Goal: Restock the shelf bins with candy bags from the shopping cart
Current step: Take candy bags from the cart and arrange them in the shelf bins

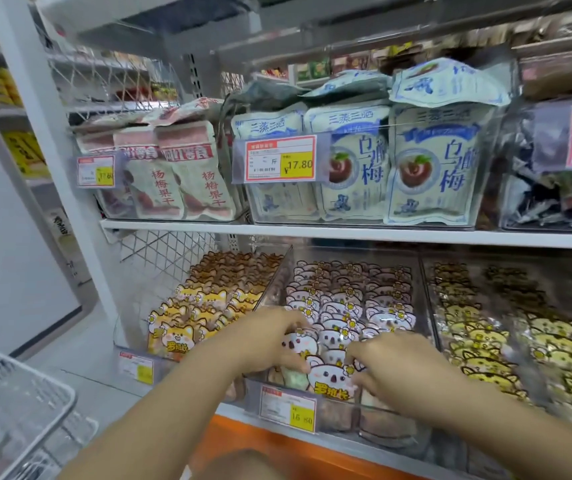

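My left grip (277,341) was curled round a pink koala candy bag (293,345) at the front of the middle shelf bin (426,306), fingers over its top and thumb beneath. My right grip (398,365), fingers bent, pinched the edge of the front koala bag (329,379) just beside it. The wire shopping cart (18,403) stood at my lower left.

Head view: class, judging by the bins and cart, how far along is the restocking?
Done: the clear plastic middle bin looks nearly full of white koala-faced candy bags. In hand: the left hand and right hand grip front bags in it. Left: unclear; the wire shopping cart shows only blurred contents.
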### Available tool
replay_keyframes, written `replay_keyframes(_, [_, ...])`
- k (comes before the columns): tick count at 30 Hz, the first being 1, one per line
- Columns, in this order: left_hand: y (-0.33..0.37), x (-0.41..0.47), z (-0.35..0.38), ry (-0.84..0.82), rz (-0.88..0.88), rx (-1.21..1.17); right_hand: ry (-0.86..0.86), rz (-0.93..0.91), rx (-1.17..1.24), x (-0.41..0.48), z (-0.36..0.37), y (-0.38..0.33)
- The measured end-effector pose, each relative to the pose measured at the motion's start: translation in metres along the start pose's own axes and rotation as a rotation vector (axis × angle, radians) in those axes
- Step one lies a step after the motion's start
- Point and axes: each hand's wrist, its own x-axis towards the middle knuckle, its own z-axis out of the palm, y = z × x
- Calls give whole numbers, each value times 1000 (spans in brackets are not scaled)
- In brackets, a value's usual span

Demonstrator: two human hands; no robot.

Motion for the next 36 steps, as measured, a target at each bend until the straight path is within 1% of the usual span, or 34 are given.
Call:
replay_keyframes(1, [2, 2, 1, -20, 12, 185, -19, -11, -3, 4, 2, 2])
replay_keyframes(2, [6, 3, 1, -33, 24, 313, -34, -18, 3, 6, 4, 3])
replay_keyframes(3, [9, 4, 2, -31, 40, 372, -39, -22, 16, 9, 6, 4])
replay_keyframes(6, [14, 6, 6, -38, 83, 356, -26, -42, 33, 11, 12, 2])
replay_keyframes(9, [13, 3, 10, -117, 71, 367, -17, -37, 29, 10, 14, -4])
replay_keyframes(14, [12, 7, 0, -161, 121, 596, -60, -2, -3, 17, 10, -6])
replay_keyframes(16, [9, 8, 7, -186, 128, 559, -73, 8, -24, 21, 11, -8])
replay_keyframes(20, [-3, 8, 26, -179, 84, 380, -46, 4, 14, 29, 22, -13])
replay_keyframes(22, [-6, 7, 27, -171, 58, 292, -45, -4, 59, 27, 24, -10])
replay_keyframes(24, [-7, 2, 22, -163, 44, 158, -92, -14, 157, 19, 15, -5])
replay_keyframes(26, [-2, -5, 14, -130, 93, 43, -123, 3, 246, 9, -1, 3])
replay_keyframes(27, [1, -7, 11, -107, 128, 22, -116, 10, 215, 3, -11, 5])
replay_keyframes(28, [6, -7, 11, -87, 156, 6, -97, 12, 128, -1, -19, 6])
replay_keyframes(30, [16, -6, 18, -69, 195, 7, -123, 15, -45, -3, -25, 5])
replay_keyframes(31, [20, -3, 24, -61, 201, 69, -167, 9, -83, -3, -24, 3])
replay_keyframes(33, [24, 5, 33, -35, 188, 221, -253, 16, -78, 0, -17, 4])
replay_keyframes(36, [23, 14, 36, -23, 175, 271, -305, 30, -78, 8, -17, 8])
